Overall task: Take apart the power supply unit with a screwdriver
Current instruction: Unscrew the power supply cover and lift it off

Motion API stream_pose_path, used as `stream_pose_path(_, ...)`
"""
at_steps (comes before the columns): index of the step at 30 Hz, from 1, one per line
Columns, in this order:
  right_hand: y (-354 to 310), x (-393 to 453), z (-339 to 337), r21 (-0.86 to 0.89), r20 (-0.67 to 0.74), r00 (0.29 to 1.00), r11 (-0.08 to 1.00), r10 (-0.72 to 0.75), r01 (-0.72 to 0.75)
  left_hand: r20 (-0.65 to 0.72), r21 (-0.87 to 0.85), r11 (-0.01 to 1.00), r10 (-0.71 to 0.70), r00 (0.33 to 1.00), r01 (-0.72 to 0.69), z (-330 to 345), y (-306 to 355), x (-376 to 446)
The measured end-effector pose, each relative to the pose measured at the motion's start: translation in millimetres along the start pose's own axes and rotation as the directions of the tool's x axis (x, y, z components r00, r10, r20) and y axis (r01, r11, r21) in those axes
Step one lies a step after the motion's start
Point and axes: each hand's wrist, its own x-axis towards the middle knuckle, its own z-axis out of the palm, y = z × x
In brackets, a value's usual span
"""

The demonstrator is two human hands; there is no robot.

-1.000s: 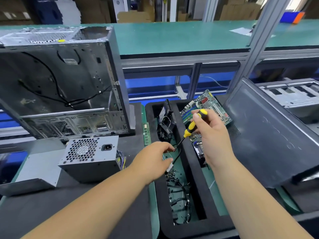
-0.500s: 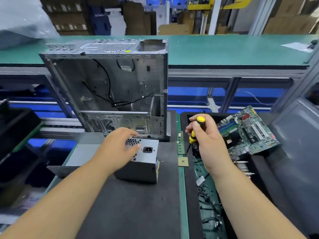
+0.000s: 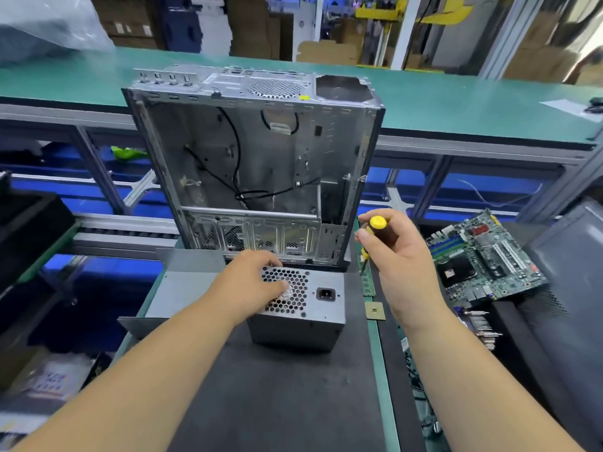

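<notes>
The grey metal power supply unit (image 3: 303, 316) lies on the dark mat, its honeycomb fan grille and black power socket facing up. My left hand (image 3: 251, 282) rests on its left side, fingers spread over the grille and curling at its edge. To the right and a little higher, my right hand (image 3: 396, 256) grips a yellow-and-black screwdriver (image 3: 375, 228) upright, tip pointing down beside the unit's right edge without touching it.
An empty computer case (image 3: 254, 164) stands open just behind the unit. A grey side panel (image 3: 182, 288) lies to the left. A memory stick (image 3: 367, 282) and a small chip (image 3: 374, 310) lie right of the unit. A motherboard (image 3: 483, 259) sits in the black tray farther right.
My left hand left the cables in the black tray and swung left onto the power supply unit. The right hand followed leftward with the screwdriver, turning it upright.
</notes>
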Motion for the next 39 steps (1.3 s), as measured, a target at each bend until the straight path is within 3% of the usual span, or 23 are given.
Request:
stream_pose_path(10,-26,8,29,0.030,-0.038,0.998,0.998,-0.054,0.055,0.044,0.144,0.989,-0.047,0.998,0.040,-4,15,-4)
stream_pose_path(16,-27,14,37,0.078,0.028,0.999,0.996,-0.040,0.037,0.028,0.477,0.878,0.042,0.999,-0.051,2,23,6)
stream_pose_path(18,-25,17,39,0.091,0.048,0.999,0.996,-0.025,0.020,0.065,0.395,0.912,0.093,0.994,-0.111,6,29,11)
stream_pose_path(22,-18,24,45,0.119,0.072,0.997,0.993,0.001,-0.009,0.115,0.077,0.980,0.174,0.978,-0.184,17,42,20)
stream_pose_path(30,-2,29,58,0.132,0.108,0.994,0.990,0.036,-0.050,-0.040,0.118,0.983,0.147,0.988,-0.142,32,30,21)
stream_pose_path(39,0,35,58,0.096,0.197,0.980,0.995,0.000,-0.020,-0.050,0.044,0.991,0.131,0.990,-0.128,30,28,22)
